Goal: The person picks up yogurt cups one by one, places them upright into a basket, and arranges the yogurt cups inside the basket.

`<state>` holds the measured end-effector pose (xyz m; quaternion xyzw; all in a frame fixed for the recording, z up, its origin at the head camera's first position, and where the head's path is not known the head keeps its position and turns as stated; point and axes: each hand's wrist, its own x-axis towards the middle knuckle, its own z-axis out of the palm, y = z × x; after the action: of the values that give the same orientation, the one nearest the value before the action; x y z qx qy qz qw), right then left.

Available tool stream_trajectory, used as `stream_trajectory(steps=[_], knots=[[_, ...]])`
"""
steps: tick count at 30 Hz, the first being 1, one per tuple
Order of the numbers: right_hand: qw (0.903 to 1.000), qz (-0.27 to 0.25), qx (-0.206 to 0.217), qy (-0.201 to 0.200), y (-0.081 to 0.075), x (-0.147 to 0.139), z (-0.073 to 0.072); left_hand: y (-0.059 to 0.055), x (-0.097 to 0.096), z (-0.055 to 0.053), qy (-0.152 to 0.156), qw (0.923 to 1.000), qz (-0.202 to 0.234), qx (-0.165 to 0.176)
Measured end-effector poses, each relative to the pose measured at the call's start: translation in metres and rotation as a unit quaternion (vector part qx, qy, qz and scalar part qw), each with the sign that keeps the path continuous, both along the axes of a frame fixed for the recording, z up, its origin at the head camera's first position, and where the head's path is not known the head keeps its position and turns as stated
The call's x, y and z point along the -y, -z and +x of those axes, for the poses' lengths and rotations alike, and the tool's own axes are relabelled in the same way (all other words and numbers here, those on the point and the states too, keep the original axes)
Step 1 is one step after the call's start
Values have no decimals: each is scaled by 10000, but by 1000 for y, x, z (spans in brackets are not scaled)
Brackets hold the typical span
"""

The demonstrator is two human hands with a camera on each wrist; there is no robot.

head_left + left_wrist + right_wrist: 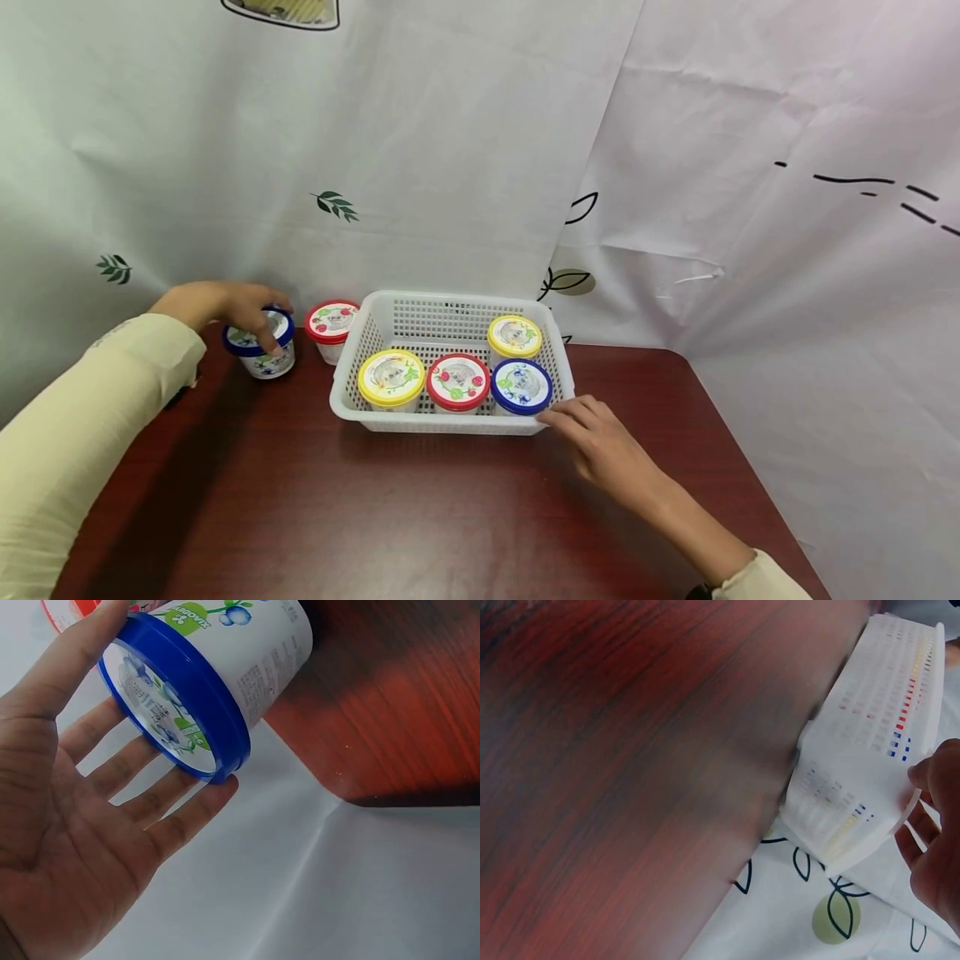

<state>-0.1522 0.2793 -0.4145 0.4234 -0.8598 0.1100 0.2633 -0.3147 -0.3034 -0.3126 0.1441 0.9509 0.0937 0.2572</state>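
At the left, my left hand (pixel 228 306) reaches over a cup with a blue lid (pixel 272 365) standing on the table. In the left wrist view, thumb and fingers span the rim of this blueberry-printed cup (pixel 259 667); the palm stays off the lid. My right hand (pixel 611 450) holds the front right corner of a white plastic basket (pixel 450 425). Seen from the right wrist, the thumb lies against the basket's outer wall (pixel 855 742) with fingers by the rim. Inside the basket are two yellow-lidded cups (pixel 392 377), a red-lidded cup (pixel 458 382) and a blue-lidded cup (pixel 521 386).
Another red-lidded cup (pixel 331 327) stands between the left hand's cup and the basket. The dark red wooden table (pixel 450 517) meets a pale printed cloth (pixel 465 167) behind and at the sides.
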Motion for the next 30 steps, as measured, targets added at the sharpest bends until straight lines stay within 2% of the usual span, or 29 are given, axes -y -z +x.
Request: stream_trajectory(steps=[4, 9, 20, 30], knots=[[10000, -14, -25, -31, -1, 0, 0, -7, -1, 3, -203, 9996, -110, 170], [10000, 72, -57, -33, -1, 0, 0, -16, -6, 7, -284, 9989, -304, 228], [9996, 139, -233, -69, 0, 0, 1, -29, -35, 10, -171, 9980, -601, 126], [9996, 128, -258, -51, 0, 0, 2, -45, -48, 16, -66, 9970, -767, -58]])
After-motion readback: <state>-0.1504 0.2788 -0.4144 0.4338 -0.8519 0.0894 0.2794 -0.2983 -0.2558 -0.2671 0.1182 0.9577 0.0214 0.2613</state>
